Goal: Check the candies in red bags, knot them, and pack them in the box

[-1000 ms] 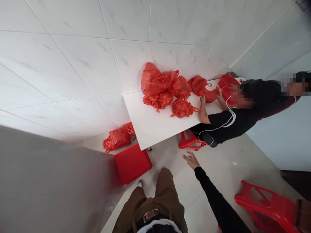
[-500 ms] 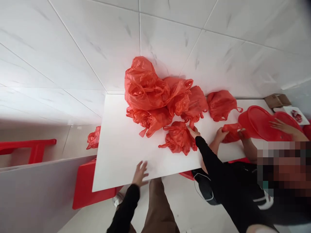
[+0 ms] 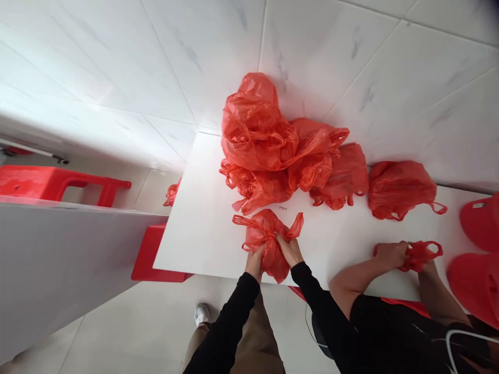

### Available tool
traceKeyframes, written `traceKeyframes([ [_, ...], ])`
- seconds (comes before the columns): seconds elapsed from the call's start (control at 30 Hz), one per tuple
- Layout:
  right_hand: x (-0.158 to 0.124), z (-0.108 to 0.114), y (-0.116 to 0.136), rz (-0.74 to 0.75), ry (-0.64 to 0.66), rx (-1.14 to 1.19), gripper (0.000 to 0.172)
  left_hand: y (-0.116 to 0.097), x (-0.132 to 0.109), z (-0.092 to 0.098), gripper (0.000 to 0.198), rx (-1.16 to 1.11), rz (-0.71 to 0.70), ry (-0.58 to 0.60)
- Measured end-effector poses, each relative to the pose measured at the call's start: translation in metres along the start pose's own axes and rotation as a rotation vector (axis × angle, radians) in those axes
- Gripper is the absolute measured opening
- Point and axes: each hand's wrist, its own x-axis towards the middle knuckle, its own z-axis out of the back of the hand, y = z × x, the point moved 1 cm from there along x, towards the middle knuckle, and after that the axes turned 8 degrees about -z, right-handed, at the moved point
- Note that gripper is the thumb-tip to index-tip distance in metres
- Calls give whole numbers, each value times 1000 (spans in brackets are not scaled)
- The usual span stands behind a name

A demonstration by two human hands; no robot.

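A knotted red plastic bag (image 3: 268, 223) sits at the front edge of the white table (image 3: 202, 228), its handle loops sticking out to both sides. My left hand (image 3: 254, 261) grips its lower left side, with the fingertips partly hidden by the plastic. On the right side of the knot, my right hand (image 3: 289, 250) holds the same bag, thumb near the knot. Behind it, against the wall, lies a heap of red plastic bags (image 3: 259, 140). What is inside the bags cannot be made out.
Another red bag (image 3: 401, 187) rests farther right. Beside me a person's hands (image 3: 392, 255) hold a small red bag (image 3: 419, 255). Red tubs (image 3: 481, 223) stand at the right edge. A red stool (image 3: 150, 254) and a grey partition (image 3: 78, 259) are at left.
My left hand has moved from open above the table edge onto the bag. The bag is now nearer the front edge, between both hands. The view has shifted, and the person beside me has moved their hands.
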Motion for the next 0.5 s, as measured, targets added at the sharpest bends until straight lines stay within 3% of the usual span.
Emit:
traceKeyframes([
  [0.13, -50, -43, 4, 32, 30, 0, 44, -19, -40, 51, 36, -81, -38, 67],
  [0.23, -102, -91, 2, 77, 86, -30, 39, -31, -83, 110, 35, -138, -105, 47],
  [0.37, -194, -175, -21, 113, 241, -69, 39, -41, -165, 218, 34, -209, -225, -88],
  [0.5, -297, -285, -64, 101, 409, -122, 43, -55, -254, 349, 32, -283, -342, -238],
])
